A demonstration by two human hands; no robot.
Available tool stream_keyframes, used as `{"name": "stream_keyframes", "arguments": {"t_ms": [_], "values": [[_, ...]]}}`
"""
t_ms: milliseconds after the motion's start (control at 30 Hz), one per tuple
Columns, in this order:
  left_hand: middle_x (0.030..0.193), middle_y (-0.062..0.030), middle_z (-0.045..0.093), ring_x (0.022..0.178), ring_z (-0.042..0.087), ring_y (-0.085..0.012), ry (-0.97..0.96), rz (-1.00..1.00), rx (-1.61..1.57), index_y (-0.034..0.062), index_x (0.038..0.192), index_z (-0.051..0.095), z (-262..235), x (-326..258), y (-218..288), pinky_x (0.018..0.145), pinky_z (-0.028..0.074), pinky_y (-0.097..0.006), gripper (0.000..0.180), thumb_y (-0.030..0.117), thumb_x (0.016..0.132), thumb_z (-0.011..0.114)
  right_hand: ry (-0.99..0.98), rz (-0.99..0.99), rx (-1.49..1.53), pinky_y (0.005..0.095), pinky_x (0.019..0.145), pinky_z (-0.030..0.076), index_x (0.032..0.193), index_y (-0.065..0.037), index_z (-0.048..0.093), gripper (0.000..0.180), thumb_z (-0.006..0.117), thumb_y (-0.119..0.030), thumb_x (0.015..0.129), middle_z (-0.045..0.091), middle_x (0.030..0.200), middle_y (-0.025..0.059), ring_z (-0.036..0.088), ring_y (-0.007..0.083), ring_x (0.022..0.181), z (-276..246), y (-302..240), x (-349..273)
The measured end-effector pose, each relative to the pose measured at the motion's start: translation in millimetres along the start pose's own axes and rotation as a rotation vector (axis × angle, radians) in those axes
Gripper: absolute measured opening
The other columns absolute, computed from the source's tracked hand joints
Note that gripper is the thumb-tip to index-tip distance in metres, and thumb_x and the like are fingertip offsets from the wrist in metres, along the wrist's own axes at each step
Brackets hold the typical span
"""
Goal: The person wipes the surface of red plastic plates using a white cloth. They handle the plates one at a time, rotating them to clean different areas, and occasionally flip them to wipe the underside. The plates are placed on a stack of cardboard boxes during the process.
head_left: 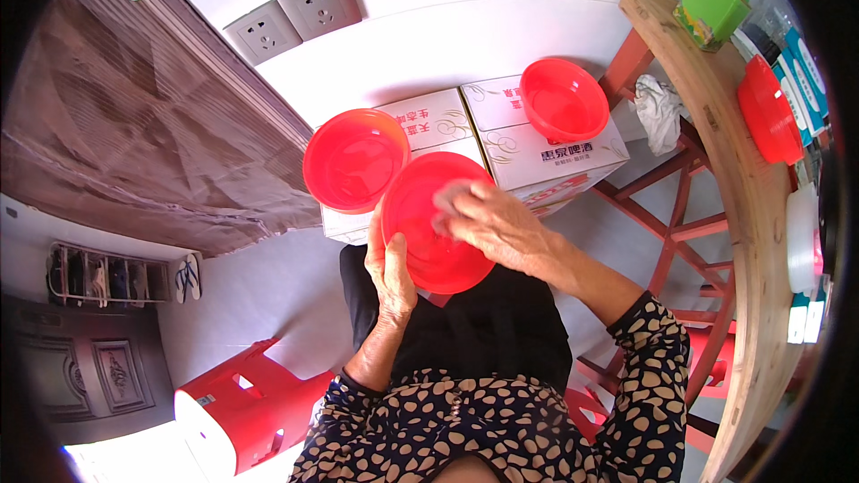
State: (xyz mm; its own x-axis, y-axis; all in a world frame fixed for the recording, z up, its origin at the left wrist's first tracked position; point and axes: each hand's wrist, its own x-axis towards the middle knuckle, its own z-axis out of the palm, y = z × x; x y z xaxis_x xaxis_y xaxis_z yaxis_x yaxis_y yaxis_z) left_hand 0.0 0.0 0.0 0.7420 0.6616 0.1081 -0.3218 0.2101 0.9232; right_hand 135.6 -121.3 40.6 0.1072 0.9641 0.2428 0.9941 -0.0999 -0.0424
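In front of my lap, a round red plastic basin (425, 192) is tilted toward me. My left hand (389, 273) grips its left rim, with the thumb over the edge on the inside. Over the inner surface is my right hand (501, 225), its bent fingers pressed together and smeared by motion. A greyish patch shows at the fingertips; what it is cannot be made out. A second red basin (353, 159) sits just beyond on the left, partly covered by the held one. Another red basin (565, 98) rests farther right on the white cartons (510, 156).
A wooden table (747, 241) runs along the right, bearing a green box (711, 7) and a red basin (778, 112). Below it are a reddish wooden frame (680, 224) and a white cloth (658, 112). A red plastic stool (246, 402) stands lower left, near a brown curtain (152, 107).
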Motion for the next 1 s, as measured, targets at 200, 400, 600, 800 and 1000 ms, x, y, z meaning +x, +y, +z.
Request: {"name": "stream_keyframes", "arguments": {"t_ms": [200,400,600,800,1000], "values": [[0.136,-0.0149,0.046,0.125,0.043,-0.0229,-0.029,0.078,-0.009,-0.0021,0.139,0.036,5.1,8.6,6.9,0.106,0.032,-0.036,0.052,0.017,0.092,0.047,0.113,0.071,-0.248,0.0332,0.082,0.043,0.103,-0.002,0.063,0.027,0.056,-0.012,0.079,0.055,0.109,0.0055,0.047,0.0223,0.106,-10.6,23.6,-7.7],[0.137,-0.0153,0.045,0.126,0.042,-0.0226,-0.03,0.108,0.018,-0.0016,0.14,0.035,4.5,7.6,2.3,0.106,0.031,-0.036,0.053,0.018,0.094,0.048,0.048,0.151,-0.204,0.0368,0.086,0.041,0.094,0.0,0.064,0.027,0.049,-0.018,0.081,0.059,0.101,0.0171,0.05,0.0286,0.105,6.6,-21.9,-33.4],[0.136,-0.0149,0.046,0.124,0.044,-0.0233,-0.004,0.057,0.029,-0.0022,0.139,0.037,1.4,4.7,-2.9,0.106,0.032,-0.037,0.052,0.02,0.093,0.048,-0.085,0.019,0.167,0.031,0.081,0.038,0.107,-0.007,0.06,0.031,0.055,-0.017,0.078,0.056,0.104,0.0017,0.052,0.015,0.106,11.1,-39.3,-40.6],[0.136,-0.0146,0.046,0.125,0.043,-0.0231,-0.063,0.037,0.038,-0.003,0.138,0.037,0.7,1.9,-6.7,0.107,0.031,-0.036,0.051,0.02,0.093,0.046,-0.04,0.039,0.154,0.0301,0.082,0.039,0.078,-0.014,0.071,0.012,0.059,-0.017,0.079,0.064,0.098,-0.0048,0.053,0.0129,0.1,13.5,-1.2,-45.9],[0.132,-0.0141,0.049,0.122,0.046,-0.0237,-0.013,0.004,-0.017,-0.0037,0.137,0.038,8.3,3.2,-2.0,0.105,0.035,-0.037,0.053,0.02,0.091,0.046,0.071,0.285,-0.221,0.0322,0.079,0.046,0.08,-0.005,0.065,0.01,0.059,-0.011,0.076,0.058,0.095,0.0031,0.052,0.0196,0.097,13.9,-12.0,-26.7]]}}
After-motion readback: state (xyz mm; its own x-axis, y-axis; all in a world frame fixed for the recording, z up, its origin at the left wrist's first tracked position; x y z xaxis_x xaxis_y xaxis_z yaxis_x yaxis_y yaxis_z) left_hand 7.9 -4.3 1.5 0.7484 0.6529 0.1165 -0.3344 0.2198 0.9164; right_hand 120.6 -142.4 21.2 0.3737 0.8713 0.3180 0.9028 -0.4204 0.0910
